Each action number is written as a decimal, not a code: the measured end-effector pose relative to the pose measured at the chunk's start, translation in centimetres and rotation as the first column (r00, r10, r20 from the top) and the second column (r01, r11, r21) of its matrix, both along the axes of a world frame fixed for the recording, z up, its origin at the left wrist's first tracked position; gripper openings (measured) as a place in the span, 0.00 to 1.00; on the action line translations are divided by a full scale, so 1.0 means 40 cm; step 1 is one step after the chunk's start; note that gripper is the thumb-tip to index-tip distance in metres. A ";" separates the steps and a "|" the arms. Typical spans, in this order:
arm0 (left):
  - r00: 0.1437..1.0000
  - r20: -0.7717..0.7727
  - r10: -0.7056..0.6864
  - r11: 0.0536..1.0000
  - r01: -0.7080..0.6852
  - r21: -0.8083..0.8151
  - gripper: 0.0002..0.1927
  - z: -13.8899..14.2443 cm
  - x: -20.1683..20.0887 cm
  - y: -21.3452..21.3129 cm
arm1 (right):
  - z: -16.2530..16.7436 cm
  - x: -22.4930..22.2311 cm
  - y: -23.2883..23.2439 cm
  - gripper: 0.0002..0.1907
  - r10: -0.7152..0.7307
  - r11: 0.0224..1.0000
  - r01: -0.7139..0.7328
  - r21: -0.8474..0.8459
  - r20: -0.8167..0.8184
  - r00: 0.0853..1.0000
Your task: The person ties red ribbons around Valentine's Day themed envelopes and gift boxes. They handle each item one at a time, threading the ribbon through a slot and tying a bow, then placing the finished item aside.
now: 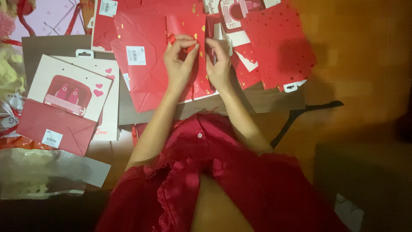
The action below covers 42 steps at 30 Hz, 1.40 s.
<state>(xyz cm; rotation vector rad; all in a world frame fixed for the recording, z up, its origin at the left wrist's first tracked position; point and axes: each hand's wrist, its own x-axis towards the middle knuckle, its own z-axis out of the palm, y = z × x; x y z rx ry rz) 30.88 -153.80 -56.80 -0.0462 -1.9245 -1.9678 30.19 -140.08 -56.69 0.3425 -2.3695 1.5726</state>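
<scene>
My left hand [180, 58] pinches a thin red ribbon handle [174, 39] at the top of a flat red paper gift bag with gold specks [189, 25]. My right hand [219, 60] rests beside it on the same bag, fingers curled at the bag's upper edge; whether it pinches the ribbon is unclear. The bag lies on a pile of other red bags on a brown cardboard sheet [128, 114].
A folded red bag with a white sticker [137, 60] lies left of my hands. White card packs with pink pictures [71, 88] sit at the left, a speckled red bag [279, 45] at the right. A black hanger [300, 116] lies on the wooden floor. Clear plastic wrap [38, 172] is at lower left.
</scene>
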 end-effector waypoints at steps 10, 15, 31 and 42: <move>0.998 -0.051 -0.036 0.999 0.037 0.012 0.05 0.002 -0.009 -0.002 | -0.010 -0.008 0.003 0.09 0.006 0.996 -0.009 -0.094 -0.031 1.000; 0.999 -0.035 -0.041 0.999 0.042 0.013 0.05 0.009 -0.009 -0.002 | -0.006 -0.029 0.019 0.06 0.119 0.945 -0.076 -0.318 0.118 0.986; 0.997 0.008 -0.081 0.989 0.080 0.123 0.06 -0.015 -0.005 -0.008 | 0.054 -0.036 0.024 0.05 0.301 0.822 -0.137 -0.552 0.217 0.929; 0.988 -0.062 -0.144 0.946 0.155 0.285 0.06 -0.031 -0.017 -0.011 | 0.060 -0.034 0.001 0.06 0.262 0.865 -0.136 -0.484 0.203 0.943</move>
